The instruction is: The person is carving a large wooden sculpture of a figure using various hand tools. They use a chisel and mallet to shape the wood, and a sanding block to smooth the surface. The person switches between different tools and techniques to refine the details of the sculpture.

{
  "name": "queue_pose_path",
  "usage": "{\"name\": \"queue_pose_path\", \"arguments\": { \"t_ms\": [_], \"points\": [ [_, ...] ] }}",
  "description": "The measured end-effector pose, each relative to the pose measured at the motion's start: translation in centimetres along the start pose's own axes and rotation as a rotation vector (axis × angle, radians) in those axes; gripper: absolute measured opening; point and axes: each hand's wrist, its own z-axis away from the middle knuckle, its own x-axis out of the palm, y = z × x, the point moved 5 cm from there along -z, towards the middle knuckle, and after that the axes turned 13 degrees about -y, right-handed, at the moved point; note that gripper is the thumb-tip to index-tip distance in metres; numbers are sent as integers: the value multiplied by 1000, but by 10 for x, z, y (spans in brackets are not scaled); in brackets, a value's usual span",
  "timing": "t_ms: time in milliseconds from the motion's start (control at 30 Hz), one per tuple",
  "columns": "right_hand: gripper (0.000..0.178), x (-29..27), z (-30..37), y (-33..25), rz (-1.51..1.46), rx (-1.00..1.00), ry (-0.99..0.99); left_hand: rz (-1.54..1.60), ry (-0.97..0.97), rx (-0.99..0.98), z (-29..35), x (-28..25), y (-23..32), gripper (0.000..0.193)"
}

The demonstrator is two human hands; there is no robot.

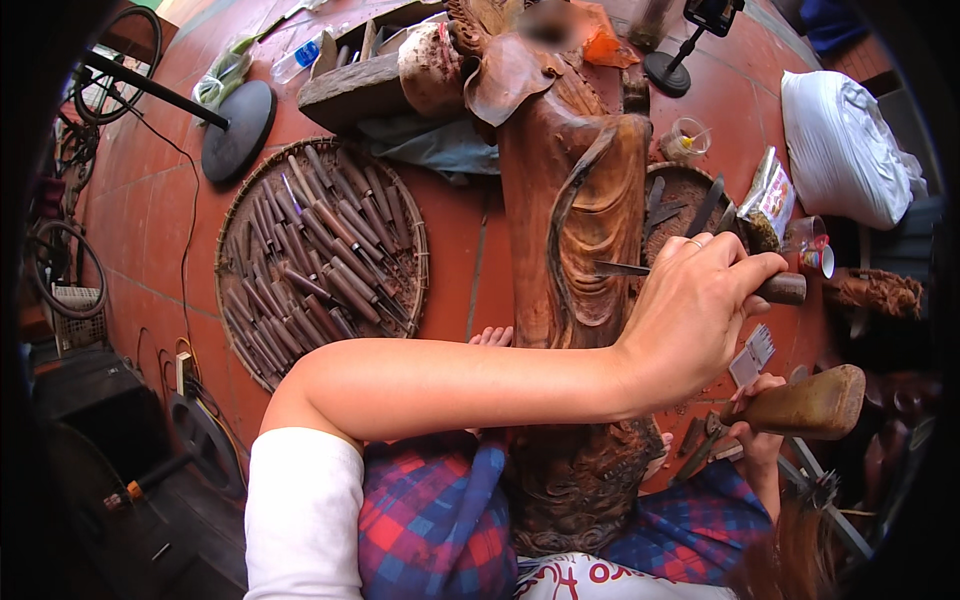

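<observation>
Left hand (695, 300) angled up, forearm (480, 385) running level across wood carving (575, 200) — clenched round chisel (784, 289), blade (622, 269) pointing left; right hand (762, 435) lower — wrapped round mallet (812, 403).

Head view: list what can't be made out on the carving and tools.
In the head view:
Chisel: middle, hidden by the left hand.
Wooden carving: a band hidden by the left forearm; top blurred near the upper edge.
Mallet: part of its handle, covered by the right hand.
</observation>
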Motion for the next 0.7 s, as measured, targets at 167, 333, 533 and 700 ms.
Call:
{"name": "queue_pose_path", "arguments": {
  "t_ms": [167,333,533,700],
  "points": [
    [73,2,0,-11,-92,51,0,31,-47,6,0,0,-2,28],
    [61,3,0,-17,-185,0,46,54,-33,19,5,-2,-1,29],
    [37,8,-5,-28,142,241,196,98,-64,70,11,-3,0,30],
    [36,16,-4,-28,316,67,316,120,-77,72,12,-4,1,32]
  ]
}}
